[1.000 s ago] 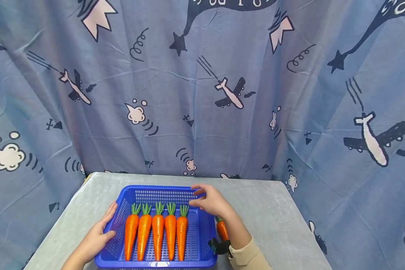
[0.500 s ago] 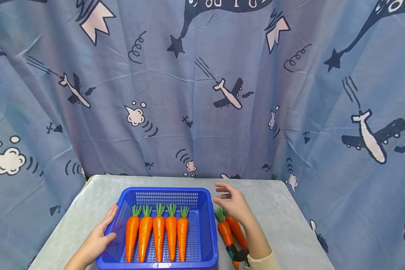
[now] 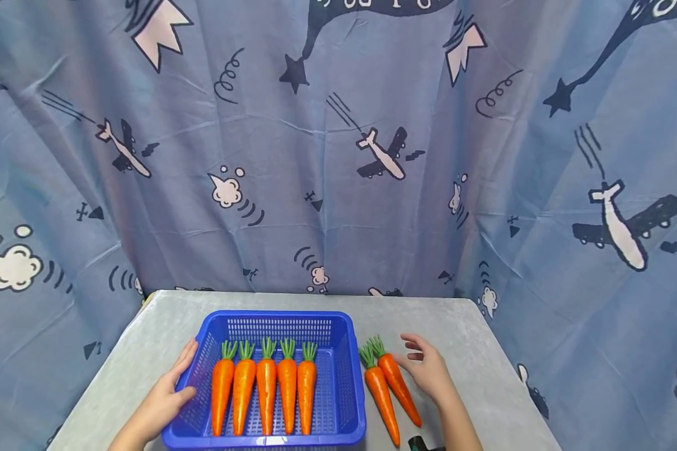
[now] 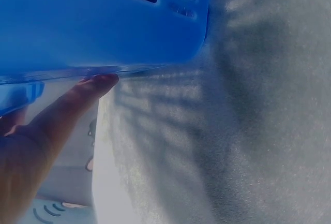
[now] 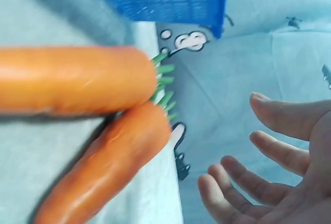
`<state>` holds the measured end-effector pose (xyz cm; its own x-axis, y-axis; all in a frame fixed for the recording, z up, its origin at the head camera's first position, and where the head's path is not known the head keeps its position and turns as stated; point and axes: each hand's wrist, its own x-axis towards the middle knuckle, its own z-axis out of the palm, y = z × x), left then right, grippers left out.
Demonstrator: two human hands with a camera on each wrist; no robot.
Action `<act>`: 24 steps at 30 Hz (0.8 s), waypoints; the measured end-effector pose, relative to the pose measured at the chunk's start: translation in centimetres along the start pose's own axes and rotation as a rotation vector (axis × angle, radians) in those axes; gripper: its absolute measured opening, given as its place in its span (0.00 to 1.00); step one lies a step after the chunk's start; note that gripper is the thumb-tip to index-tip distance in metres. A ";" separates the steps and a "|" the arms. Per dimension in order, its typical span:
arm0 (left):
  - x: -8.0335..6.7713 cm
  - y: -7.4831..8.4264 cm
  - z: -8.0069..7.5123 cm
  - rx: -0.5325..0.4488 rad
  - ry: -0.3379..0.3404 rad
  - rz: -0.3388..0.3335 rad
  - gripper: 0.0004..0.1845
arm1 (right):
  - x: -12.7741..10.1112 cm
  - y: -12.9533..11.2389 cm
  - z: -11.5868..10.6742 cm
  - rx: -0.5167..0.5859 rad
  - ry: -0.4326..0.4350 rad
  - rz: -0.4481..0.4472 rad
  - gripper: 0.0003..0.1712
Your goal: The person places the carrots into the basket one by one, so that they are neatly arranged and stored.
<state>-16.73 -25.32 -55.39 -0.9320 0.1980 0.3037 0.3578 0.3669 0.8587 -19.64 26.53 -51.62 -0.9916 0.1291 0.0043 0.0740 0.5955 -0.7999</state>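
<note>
A blue plastic basket (image 3: pixel 347 376) stands on the table with several orange carrots (image 3: pixel 266 394) lined up in it, green tops toward the far side. My left hand (image 3: pixel 166 394) rests along the basket's left side, fingers nearly straight; the left wrist view catches a fingertip (image 4: pixel 106 81) touching the basket's edge. Right of the basket lie two more carrots, one nearer to it (image 3: pixel 381 398) and one farther right (image 3: pixel 399 385), their tops close together. Just beyond the second carrot hovers my right hand (image 3: pixel 425 366), fingers loosely bent and apart, holding nothing in the right wrist view.
The grey-white table (image 3: pixel 485 376) reaches back to a blue curtain (image 3: pixel 338 156) printed with planes, which also hangs along both sides. A dark object (image 3: pixel 420 443) shows at the right wrist, near the bottom edge.
My right hand has moved from above the basket's far right corner out to the right and nearer, uncovering the two carrots on the table. The left hand and basket stay put.
</note>
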 end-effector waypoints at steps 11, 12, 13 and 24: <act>0.3 0.4 -0.4 0.005 -0.027 -0.059 0.46 | 0.6 4.5 2.0 -0.066 -0.147 0.053 0.39; 0.4 0.5 -0.5 0.003 -0.033 -0.069 0.46 | 0.7 4.7 2.2 -0.070 -0.151 0.058 0.39; 0.5 0.5 -0.5 0.000 -0.039 -0.078 0.46 | 0.7 4.9 2.3 -0.079 -0.155 0.057 0.39; 0.3 0.5 -0.4 -0.026 -0.050 -0.105 0.46 | 1.4 4.6 1.9 -0.237 -0.279 -0.015 0.43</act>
<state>-16.83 -25.41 -54.69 -0.9599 0.2047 0.1913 0.2561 0.3643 0.8954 -20.91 27.94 -56.41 -0.9810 -0.0833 -0.1751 0.0490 0.7673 -0.6394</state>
